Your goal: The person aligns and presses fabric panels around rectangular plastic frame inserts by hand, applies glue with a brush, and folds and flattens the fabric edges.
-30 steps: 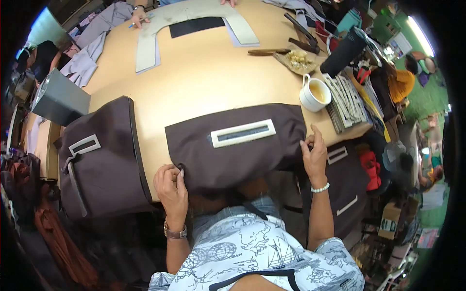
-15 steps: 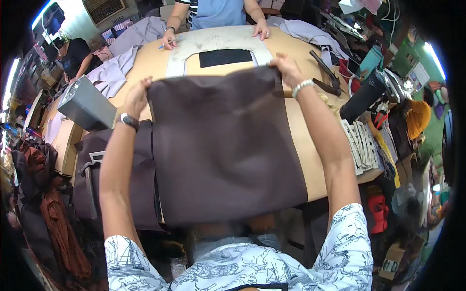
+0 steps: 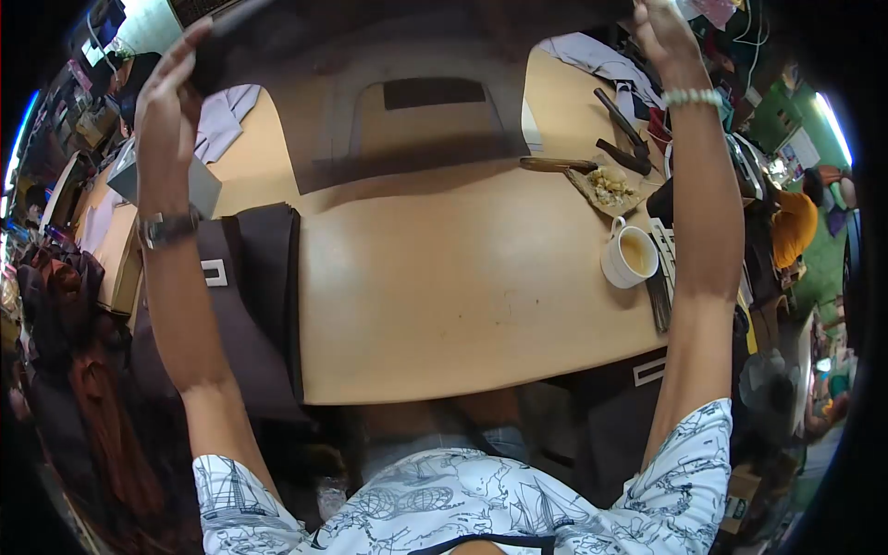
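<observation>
A large dark brown sheet (image 3: 314,60), perhaps leather or vinyl, is lifted over the far side of the table and blurred by motion. A black rectangular piece (image 3: 435,92) shows dimly through the blur. My left hand (image 3: 169,106) is raised at the upper left, its fingertips at the sheet's corner. At the top right is my right hand (image 3: 668,35), fingers bent at the sheet's other side and partly cut off by the frame edge. The tan table (image 3: 444,277) lies below, between my arms.
Dark brown sheets (image 3: 259,314) lie on the left, beside a grey metal box (image 3: 201,188). On the right are a white mug (image 3: 629,259) of brownish drink, a dish of crumbly bits (image 3: 610,190), a long-handled tool (image 3: 622,120) and pale strips.
Both hands have risen and moved apart, carrying the dark brown sheet up and away from me. The near tabletop, mug and dish have come into view. The sheet now hides the person opposite.
</observation>
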The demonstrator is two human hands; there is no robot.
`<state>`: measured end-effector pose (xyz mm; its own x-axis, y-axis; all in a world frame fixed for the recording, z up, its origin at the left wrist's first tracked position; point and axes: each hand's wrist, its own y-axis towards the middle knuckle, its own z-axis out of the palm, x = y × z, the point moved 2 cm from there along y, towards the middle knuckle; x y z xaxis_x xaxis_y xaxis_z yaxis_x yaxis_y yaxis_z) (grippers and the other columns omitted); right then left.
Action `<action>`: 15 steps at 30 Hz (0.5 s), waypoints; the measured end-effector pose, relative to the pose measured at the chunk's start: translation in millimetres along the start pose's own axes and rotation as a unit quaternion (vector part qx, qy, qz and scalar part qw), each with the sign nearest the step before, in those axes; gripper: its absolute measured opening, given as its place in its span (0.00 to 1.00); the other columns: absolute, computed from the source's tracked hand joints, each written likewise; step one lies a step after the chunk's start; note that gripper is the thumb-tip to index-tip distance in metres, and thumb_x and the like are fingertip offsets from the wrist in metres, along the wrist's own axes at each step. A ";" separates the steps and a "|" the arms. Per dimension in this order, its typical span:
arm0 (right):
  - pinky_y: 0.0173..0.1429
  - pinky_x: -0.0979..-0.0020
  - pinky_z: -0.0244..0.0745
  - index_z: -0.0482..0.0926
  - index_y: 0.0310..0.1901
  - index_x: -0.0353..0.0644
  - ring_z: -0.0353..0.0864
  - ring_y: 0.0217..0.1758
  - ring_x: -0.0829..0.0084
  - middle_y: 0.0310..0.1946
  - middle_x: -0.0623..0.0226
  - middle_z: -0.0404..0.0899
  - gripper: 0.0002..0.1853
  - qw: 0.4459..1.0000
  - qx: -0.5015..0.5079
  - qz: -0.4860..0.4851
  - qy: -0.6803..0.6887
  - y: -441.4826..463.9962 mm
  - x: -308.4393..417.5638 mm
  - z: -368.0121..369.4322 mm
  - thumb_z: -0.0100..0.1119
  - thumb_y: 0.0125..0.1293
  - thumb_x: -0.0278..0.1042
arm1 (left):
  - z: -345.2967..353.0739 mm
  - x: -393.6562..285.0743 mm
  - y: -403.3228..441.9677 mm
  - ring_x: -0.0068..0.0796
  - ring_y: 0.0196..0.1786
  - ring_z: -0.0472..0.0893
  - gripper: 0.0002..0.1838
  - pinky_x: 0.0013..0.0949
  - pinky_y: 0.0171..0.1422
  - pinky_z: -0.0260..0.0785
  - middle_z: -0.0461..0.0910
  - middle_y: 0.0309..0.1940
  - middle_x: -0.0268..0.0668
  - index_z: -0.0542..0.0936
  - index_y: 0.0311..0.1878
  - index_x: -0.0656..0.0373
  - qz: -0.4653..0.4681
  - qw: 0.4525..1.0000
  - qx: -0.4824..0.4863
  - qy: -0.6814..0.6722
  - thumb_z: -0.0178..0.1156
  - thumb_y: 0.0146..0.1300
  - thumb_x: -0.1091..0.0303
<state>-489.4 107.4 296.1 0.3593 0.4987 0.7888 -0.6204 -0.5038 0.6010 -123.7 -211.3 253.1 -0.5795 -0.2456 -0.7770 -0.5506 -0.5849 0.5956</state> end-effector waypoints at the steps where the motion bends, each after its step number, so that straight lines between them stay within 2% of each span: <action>1: 0.59 0.70 0.68 0.55 0.65 0.30 0.71 0.57 0.68 0.56 0.53 0.69 0.37 0.999 0.027 0.008 -0.016 -14.6 -4.9 -11.2 0.61 0.55 0.23 | -5.8 3.2 -20.4 0.26 0.49 0.77 0.17 0.25 0.58 0.66 0.77 0.50 0.40 0.74 0.55 0.68 -0.003 0.999 -0.001 0.032 0.50 0.63 0.78; 3: 0.61 0.73 0.66 0.59 0.63 0.33 0.72 0.56 0.69 0.53 0.57 0.72 0.31 0.996 0.041 0.051 -0.055 -60.2 -23.6 -30.1 0.58 0.58 0.23 | -10.3 14.0 -67.3 0.24 0.52 0.75 0.18 0.23 0.59 0.64 0.77 0.51 0.39 0.74 0.56 0.68 -0.035 0.997 -0.010 0.075 0.52 0.60 0.78; 4: 0.61 0.73 0.66 0.56 0.64 0.33 0.71 0.57 0.70 0.54 0.57 0.72 0.34 0.993 0.040 0.079 -0.076 -94.2 -23.3 -16.3 0.59 0.58 0.23 | -7.3 19.5 -92.8 0.23 0.53 0.75 0.19 0.22 0.60 0.64 0.76 0.52 0.38 0.75 0.55 0.68 -0.064 0.994 -0.020 0.088 0.53 0.59 0.78; 5: 0.61 0.74 0.65 0.52 0.66 0.33 0.71 0.57 0.71 0.55 0.57 0.71 0.37 0.989 0.041 0.107 -0.096 -128.5 -22.8 -2.4 0.59 0.57 0.23 | -5.9 21.8 -115.1 0.23 0.55 0.74 0.21 0.22 0.60 0.63 0.76 0.53 0.38 0.74 0.57 0.68 -0.133 0.977 -0.049 0.156 0.54 0.59 0.78; 6: 0.59 0.74 0.68 0.50 0.66 0.29 0.73 0.55 0.68 0.53 0.54 0.71 0.40 0.987 0.030 0.110 -0.114 -155.0 -24.1 4.1 0.61 0.55 0.22 | -3.8 24.5 -134.7 0.22 0.55 0.74 0.22 0.23 0.61 0.63 0.75 0.53 0.38 0.73 0.58 0.68 -0.164 0.969 -0.042 0.178 0.54 0.58 0.79; 7: 0.60 0.71 0.67 0.50 0.67 0.30 0.70 0.58 0.67 0.53 0.53 0.70 0.40 0.982 0.025 0.124 -0.139 -178.1 -31.5 2.3 0.61 0.54 0.21 | -1.6 27.2 -154.4 0.22 0.55 0.73 0.23 0.23 0.61 0.63 0.75 0.54 0.38 0.72 0.59 0.68 -0.195 0.960 -0.033 0.200 0.55 0.57 0.80; 9: 0.59 0.71 0.68 0.51 0.67 0.29 0.69 0.57 0.68 0.51 0.54 0.70 0.41 0.971 -0.004 0.173 -0.164 -226.6 -38.1 4.4 0.61 0.51 0.18 | -1.7 39.7 -188.2 0.23 0.57 0.72 0.26 0.25 0.62 0.63 0.73 0.56 0.39 0.70 0.61 0.68 -0.206 0.969 0.039 0.134 0.54 0.55 0.82; 11: 0.58 0.71 0.68 0.51 0.67 0.29 0.69 0.57 0.68 0.51 0.54 0.70 0.41 0.969 0.005 0.173 -0.174 -269.4 -48.5 -0.6 0.57 0.49 0.14 | -3.4 48.4 -221.1 0.26 0.61 0.69 0.28 0.28 0.64 0.61 0.70 0.60 0.40 0.69 0.61 0.69 -0.241 0.962 0.061 0.114 0.53 0.53 0.84; 12: 0.61 0.70 0.66 0.51 0.67 0.28 0.69 0.57 0.66 0.52 0.53 0.69 0.42 0.951 0.011 0.213 -0.225 -290.5 -49.8 -6.5 0.56 0.48 0.13 | -3.1 49.8 -237.6 0.27 0.63 0.68 0.28 0.29 0.66 0.60 0.69 0.61 0.40 0.69 0.61 0.69 -0.249 0.959 0.080 0.108 0.52 0.52 0.84; 14: 0.65 0.68 0.62 0.51 0.67 0.29 0.69 0.59 0.64 0.53 0.52 0.69 0.44 0.941 0.033 0.236 -0.241 -334.8 -59.3 -20.0 0.57 0.46 0.14 | -2.8 51.8 -271.2 0.30 0.65 0.65 0.29 0.29 0.68 0.57 0.69 0.60 0.41 0.68 0.62 0.70 -0.305 0.940 0.099 0.120 0.52 0.51 0.85; 15: 0.70 0.66 0.55 0.49 0.69 0.31 0.67 0.62 0.63 0.54 0.53 0.69 0.45 0.916 0.048 0.281 -0.282 -359.9 -62.3 -32.7 0.57 0.46 0.14 | -5.2 52.4 -288.5 0.34 0.67 0.63 0.31 0.29 0.69 0.55 0.67 0.62 0.43 0.66 0.63 0.70 -0.365 0.917 0.116 0.111 0.53 0.51 0.84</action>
